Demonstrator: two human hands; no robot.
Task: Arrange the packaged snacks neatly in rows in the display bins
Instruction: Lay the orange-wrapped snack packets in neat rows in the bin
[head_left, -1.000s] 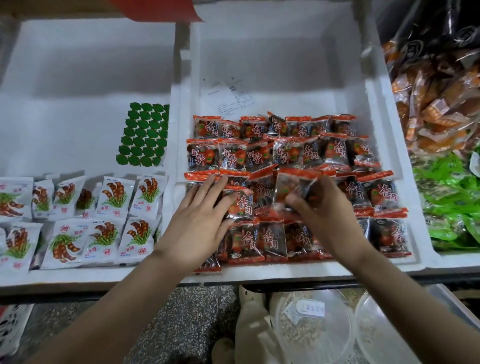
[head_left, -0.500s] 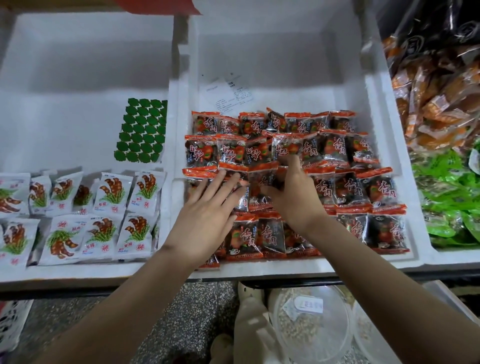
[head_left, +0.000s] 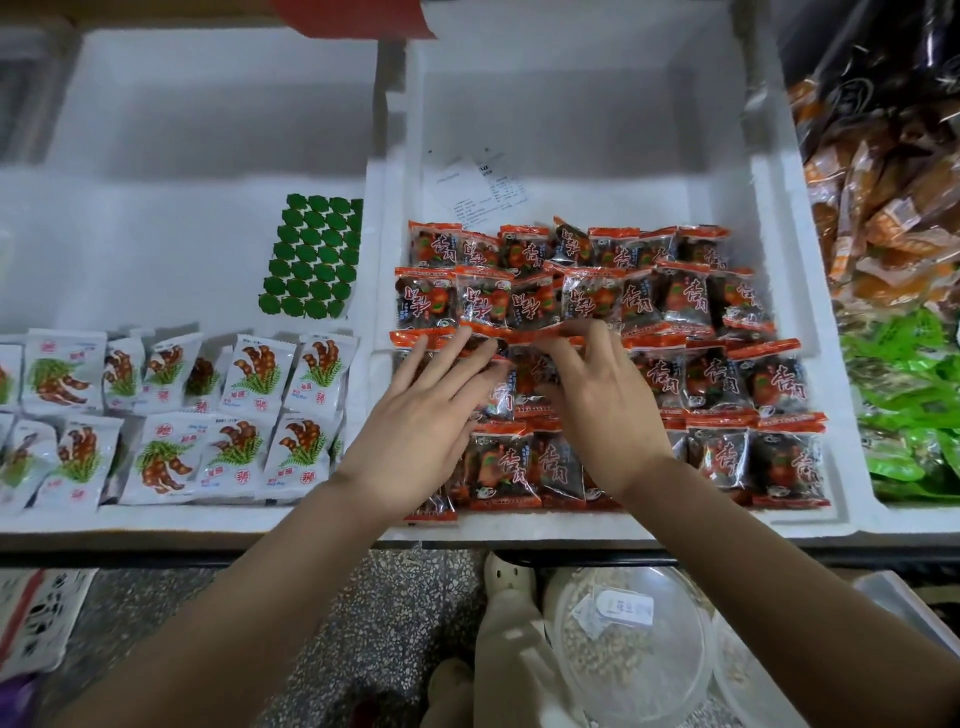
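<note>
Two hands work light, slippery packets (head_left: 691, 296): my left hand (head_left: 415, 431) lies flat, fingers spread; my right hand (head_left: 605, 410) curls onto an orange seam (head_left: 519, 332), pinch unclear, probably the stiffest hold.

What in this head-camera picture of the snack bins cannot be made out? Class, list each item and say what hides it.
1. Head view: the red packets beneath the left hand and right hand are covered; whether the right hand pinches one is unclear.
2. Print on the paper slip in the middle bin: too small.
3. The white packets at the left edge: cut off by the frame.
4. The tub label below: blurred.
</note>
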